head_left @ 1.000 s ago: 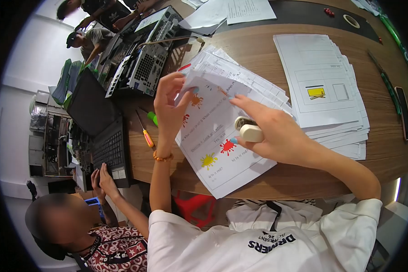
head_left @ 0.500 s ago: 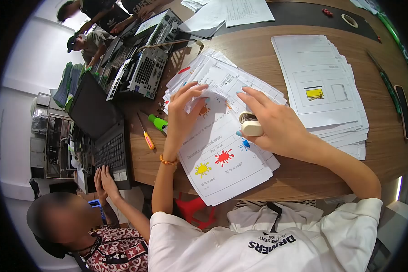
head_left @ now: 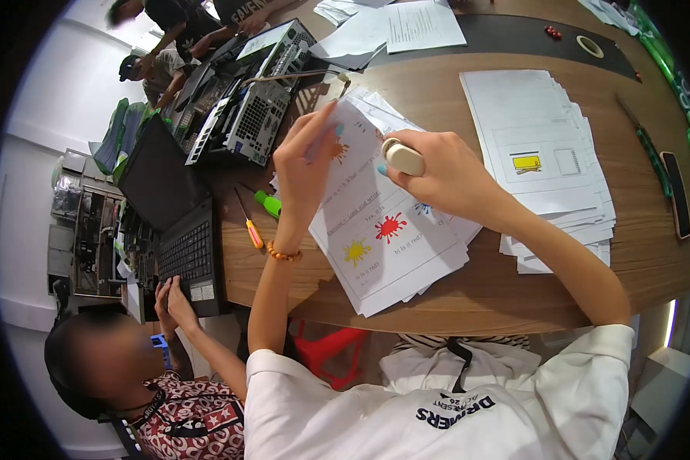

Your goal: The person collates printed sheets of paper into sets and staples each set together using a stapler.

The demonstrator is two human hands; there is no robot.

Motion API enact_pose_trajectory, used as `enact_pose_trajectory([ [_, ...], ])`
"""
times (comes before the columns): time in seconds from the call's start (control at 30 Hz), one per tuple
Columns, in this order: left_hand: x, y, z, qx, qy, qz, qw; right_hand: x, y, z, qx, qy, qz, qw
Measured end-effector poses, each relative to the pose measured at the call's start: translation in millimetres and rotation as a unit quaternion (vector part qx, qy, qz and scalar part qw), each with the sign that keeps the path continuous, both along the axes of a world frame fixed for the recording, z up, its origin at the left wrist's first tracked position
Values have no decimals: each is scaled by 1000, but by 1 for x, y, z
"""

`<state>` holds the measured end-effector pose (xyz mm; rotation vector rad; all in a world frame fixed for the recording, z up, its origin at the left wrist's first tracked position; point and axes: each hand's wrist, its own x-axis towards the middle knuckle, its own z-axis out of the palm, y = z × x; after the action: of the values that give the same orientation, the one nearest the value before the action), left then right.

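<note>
A printed sheet point(head_left: 372, 230) with yellow, red, blue and orange splats lies tilted on top of a stack of papers. My left hand point(head_left: 308, 161) grips the upper left edge of this sheet between thumb and fingers, raising it a little. In my right hand point(head_left: 437, 169) is a small cream stapler point(head_left: 404, 157), held over the sheet's upper right part. The stapler's far end is hidden by my fingers. To the right lies a second stack of printed papers point(head_left: 540, 146), its top page showing a yellow drawing.
A laptop point(head_left: 185, 245) with a person's hands at it is on the left, near an opened computer case point(head_left: 257, 115). Two screwdrivers point(head_left: 253, 234) point(head_left: 268, 203) lie beside it. Scissors point(head_left: 652, 153), a phone point(head_left: 675, 195) and a tape roll point(head_left: 589, 47) are at the right. Other people are at upper left.
My left hand has gone from spread over the sheet to pinching its raised edge. My right hand has moved slightly up and left with the stapler.
</note>
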<state>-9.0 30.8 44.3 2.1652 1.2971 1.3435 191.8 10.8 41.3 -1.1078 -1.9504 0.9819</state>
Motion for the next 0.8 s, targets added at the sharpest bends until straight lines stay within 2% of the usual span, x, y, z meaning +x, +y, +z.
enact_pose_trajectory([
  [0.07,4,4,2,-12,58,9,998,-2,5,-5,21,-8,-14,1000],
  [0.2,4,10,-3,-70,22,-63,995,-3,13,-14,46,0,-65,997],
  [0.27,7,13,-10,-96,26,-98,990,-2,18,-15,34,13,-70,997],
  [0.4,12,17,-11,-89,62,-97,989,0,23,-22,39,43,-102,993],
  [0.47,17,18,-15,-128,64,-157,977,2,26,-23,40,38,-107,993],
  [0.6,24,16,-8,-128,34,-148,980,9,31,-25,40,42,-94,994],
  [0.67,25,9,7,-207,118,-53,970,13,35,-27,38,71,-96,992],
  [0.73,16,16,-4,-189,114,-69,973,12,36,-27,35,101,-98,989],
  [0.8,14,17,-9,-169,110,-84,976,9,34,-26,51,55,-155,985],
])
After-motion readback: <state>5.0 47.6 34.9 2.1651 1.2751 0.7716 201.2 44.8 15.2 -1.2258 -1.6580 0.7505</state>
